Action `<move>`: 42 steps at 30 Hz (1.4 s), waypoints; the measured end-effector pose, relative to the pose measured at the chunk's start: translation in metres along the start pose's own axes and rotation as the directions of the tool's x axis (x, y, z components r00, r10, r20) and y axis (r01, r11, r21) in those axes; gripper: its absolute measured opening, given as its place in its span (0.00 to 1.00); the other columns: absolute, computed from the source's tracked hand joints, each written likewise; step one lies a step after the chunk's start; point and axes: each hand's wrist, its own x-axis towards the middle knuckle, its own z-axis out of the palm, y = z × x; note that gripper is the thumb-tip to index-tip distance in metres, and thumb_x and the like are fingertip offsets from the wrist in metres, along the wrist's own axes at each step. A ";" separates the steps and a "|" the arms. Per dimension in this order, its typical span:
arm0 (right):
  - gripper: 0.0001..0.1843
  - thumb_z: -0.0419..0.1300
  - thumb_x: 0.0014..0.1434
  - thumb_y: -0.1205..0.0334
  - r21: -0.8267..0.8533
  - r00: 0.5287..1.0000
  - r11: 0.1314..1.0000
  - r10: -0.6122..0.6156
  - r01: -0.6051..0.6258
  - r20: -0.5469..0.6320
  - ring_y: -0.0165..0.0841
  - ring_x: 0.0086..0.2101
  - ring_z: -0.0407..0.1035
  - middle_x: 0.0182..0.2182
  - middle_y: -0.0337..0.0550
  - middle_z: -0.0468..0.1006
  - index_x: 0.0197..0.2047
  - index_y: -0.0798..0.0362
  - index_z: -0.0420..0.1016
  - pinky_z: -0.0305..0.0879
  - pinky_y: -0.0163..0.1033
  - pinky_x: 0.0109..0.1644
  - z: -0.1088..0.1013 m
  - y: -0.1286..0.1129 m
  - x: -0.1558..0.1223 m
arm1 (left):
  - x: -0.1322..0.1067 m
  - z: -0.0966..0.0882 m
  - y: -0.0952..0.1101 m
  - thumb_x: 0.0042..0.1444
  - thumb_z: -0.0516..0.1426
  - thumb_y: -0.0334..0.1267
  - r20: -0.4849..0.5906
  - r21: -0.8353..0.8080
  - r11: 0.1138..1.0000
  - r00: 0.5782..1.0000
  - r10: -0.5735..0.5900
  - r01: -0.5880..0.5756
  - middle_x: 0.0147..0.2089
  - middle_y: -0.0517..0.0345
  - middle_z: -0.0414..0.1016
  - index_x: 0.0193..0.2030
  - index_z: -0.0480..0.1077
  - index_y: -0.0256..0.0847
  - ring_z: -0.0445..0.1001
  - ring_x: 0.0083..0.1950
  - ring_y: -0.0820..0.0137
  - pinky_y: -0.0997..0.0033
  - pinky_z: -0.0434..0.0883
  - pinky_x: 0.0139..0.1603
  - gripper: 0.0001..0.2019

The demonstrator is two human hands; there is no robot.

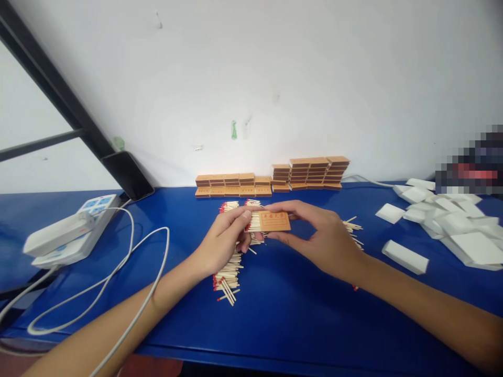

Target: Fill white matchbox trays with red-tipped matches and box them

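1. Two forearms (110,324), cut off at frame edges; 1 looped white cable (167,240) crosses the L one.
2. One matchbox (275,222), held btwn both hands above ctr. of blue table (298,309); part-open, match-filled end showing at L.
3. L hand (220,243): gripping the filled end, thumb on top; remaining fingers partly hidden.
4. R hand (326,241): gripping the printed sleeve, thumb & forefinger at opposite long edges; other fingers hard to make out.
5. Loose matches (228,275), red-tipped: 1 long pile, mid-section hidden by L hand; 1 small cluster (253,202) just beyond; 1 more pile (353,230) mostly behind R hand. Pcs. too many to count.
6. One power strip (100,222) at far L w/ 1 white block (58,235) on top, covering some sockets.
7. White trays: 2 apart (404,256), plus 1 heap (456,222) at R; overlap prevents an exact count.
8. Closed matchboxes along wall (353,89): approx. 5 low stacks (231,186) at L, approx. 4 taller stacks (310,173) at R; rear boxes, if any, hidden.
9. One black stand (128,175), upper L, cut off by frame.
10. One pixelated patch (477,162), far R; contents unreadable.
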 end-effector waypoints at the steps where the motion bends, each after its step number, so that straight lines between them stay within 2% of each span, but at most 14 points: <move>1: 0.19 0.70 0.63 0.59 -0.008 1.000 1.000 -0.003 0.003 -0.008 0.41 0.51 0.80 0.53 0.42 0.85 0.57 0.45 0.78 0.78 0.48 0.58 0.000 0.000 0.000 | -0.001 0.000 0.000 0.70 0.56 0.54 -0.006 0.011 1.000 1.000 0.000 0.000 0.34 0.55 0.76 0.66 0.72 0.33 0.67 0.24 0.76 0.74 0.63 0.27 0.28; 6: 0.19 0.70 0.64 0.60 0.058 0.999 0.998 0.027 -0.025 -0.037 0.42 0.51 0.80 0.53 0.42 0.85 0.57 0.44 0.77 0.80 0.50 0.57 -0.001 0.004 0.002 | -0.003 0.002 -0.002 0.72 0.54 0.54 -0.067 0.069 0.997 0.997 0.049 -0.044 0.34 0.57 0.74 0.77 0.60 0.35 0.66 0.26 0.74 0.73 0.66 0.28 0.34; 10: 0.21 0.71 0.63 0.58 0.089 0.998 0.995 0.046 -0.041 -0.051 0.44 0.53 0.80 0.55 0.43 0.84 0.58 0.43 0.77 0.78 0.54 0.61 -0.006 0.007 0.004 | -0.001 0.001 -0.003 0.72 0.55 0.52 -0.104 0.144 0.979 0.981 0.162 -0.147 0.35 0.56 0.75 0.73 0.66 0.36 0.67 0.28 0.74 0.73 0.67 0.29 0.30; 15: 0.22 0.69 0.65 0.58 0.033 0.999 0.999 -0.018 0.017 0.034 0.44 0.55 0.79 0.58 0.41 0.83 0.62 0.41 0.76 0.78 0.53 0.62 -0.008 0.002 0.002 | 0.000 -0.001 -0.002 0.72 0.58 0.49 0.077 0.085 0.988 0.990 0.122 -0.128 0.33 0.55 0.76 0.65 0.77 0.36 0.66 0.27 0.75 0.72 0.69 0.32 0.23; 19: 0.22 0.69 0.65 0.59 0.013 0.999 1.000 -0.028 0.027 0.036 0.44 0.57 0.78 0.59 0.40 0.83 0.62 0.41 0.76 0.77 0.52 0.63 -0.009 -0.005 0.001 | 0.000 -0.002 -0.003 0.69 0.61 0.48 0.098 -0.018 0.997 0.993 0.073 -0.072 0.33 0.56 0.79 0.72 0.69 0.42 0.68 0.27 0.75 0.72 0.70 0.32 0.28; 22: 0.22 0.72 0.62 0.58 0.031 0.999 0.999 -0.022 0.021 0.037 0.44 0.57 0.78 0.59 0.39 0.83 0.59 0.40 0.78 0.76 0.52 0.63 -0.012 -0.014 0.001 | -0.002 -0.003 0.000 0.66 0.65 0.47 0.147 -0.121 0.992 0.988 0.047 -0.029 0.37 0.54 0.81 0.73 0.68 0.46 0.75 0.33 0.71 0.70 0.74 0.37 0.31; 26: 0.23 0.74 0.60 0.58 0.034 0.997 0.997 -0.067 0.066 0.029 0.43 0.60 0.76 0.61 0.40 0.80 0.58 0.38 0.79 0.75 0.48 0.64 -0.012 -0.026 -0.002 | -0.006 -0.002 0.004 0.60 0.69 0.52 0.293 -0.281 0.957 0.956 0.012 0.074 0.47 0.48 0.83 0.65 0.77 0.43 0.80 0.45 0.64 0.65 0.76 0.51 0.29; 29: 0.23 0.73 0.61 0.59 0.060 0.995 0.994 -0.094 0.091 0.040 0.41 0.57 0.77 0.59 0.40 0.80 0.59 0.37 0.78 0.77 0.45 0.60 -0.009 -0.031 -0.005 | -0.009 -0.002 0.003 0.57 0.71 0.53 0.330 -0.305 0.943 0.944 -0.028 0.134 0.43 0.50 0.83 0.59 0.81 0.40 0.80 0.43 0.67 0.70 0.75 0.48 0.27; 32: 0.24 0.72 0.63 0.58 0.089 0.992 0.991 -0.109 0.103 0.070 0.40 0.57 0.76 0.58 0.40 0.81 0.61 0.37 0.76 0.75 0.45 0.60 -0.006 -0.030 -0.007 | -0.009 -0.001 0.002 0.57 0.72 0.51 0.282 -0.319 0.938 0.958 -0.044 0.137 0.43 0.50 0.83 0.59 0.81 0.40 0.80 0.43 0.67 0.71 0.75 0.46 0.26; 36: 0.22 0.70 0.64 0.56 0.021 0.992 0.993 -0.117 0.116 0.051 0.41 0.55 0.76 0.55 0.42 0.81 0.60 0.39 0.75 0.73 0.48 0.59 -0.007 -0.016 0.001 | -0.005 0.002 0.002 0.63 0.66 0.54 0.231 -0.288 0.953 0.973 -0.028 0.096 0.49 0.46 0.83 0.60 0.79 0.40 0.83 0.47 0.61 0.61 0.78 0.52 0.25; 38: 0.19 0.69 0.66 0.56 -0.094 0.992 0.987 -0.125 0.127 0.029 0.44 0.53 0.75 0.54 0.45 0.82 0.58 0.42 0.76 0.72 0.52 0.59 -0.009 0.000 0.014 | -0.002 0.001 0.002 0.67 0.62 0.54 0.075 -0.157 0.987 0.996 0.039 -0.027 0.51 0.45 0.83 0.58 0.79 0.39 0.82 0.49 0.61 0.61 0.78 0.52 0.23; 39: 0.17 0.68 0.66 0.55 -0.178 0.992 0.976 -0.126 0.126 0.011 0.46 0.53 0.74 0.52 0.47 0.82 0.57 0.43 0.78 0.70 0.55 0.59 -0.009 0.010 0.023 | 0.000 0.000 0.001 0.66 0.64 0.53 -0.075 -0.045 0.992 0.990 0.117 -0.121 0.49 0.45 0.84 0.57 0.79 0.38 0.82 0.48 0.61 0.63 0.78 0.49 0.22; 40: 0.16 0.68 0.65 0.54 -0.271 0.989 0.951 -0.145 0.148 0.031 0.49 0.54 0.72 0.51 0.49 0.82 0.55 0.45 0.79 0.68 0.57 0.60 -0.009 0.020 0.034 | 0.002 -0.002 0.001 0.64 0.65 0.52 -0.212 0.077 0.982 0.959 0.186 -0.174 0.48 0.46 0.84 0.57 0.79 0.38 0.82 0.47 0.62 0.64 0.77 0.47 0.22; 42: 0.15 0.67 0.66 0.53 -0.464 0.986 0.870 -0.152 0.169 0.074 0.53 0.54 0.68 0.49 0.52 0.81 0.54 0.49 0.80 0.64 0.60 0.60 -0.007 0.041 0.059 | 0.005 -0.008 0.000 0.63 0.66 0.49 -0.327 0.270 0.943 0.903 0.279 -0.193 0.44 0.48 0.84 0.56 0.78 0.39 0.81 0.42 0.64 0.65 0.76 0.44 0.20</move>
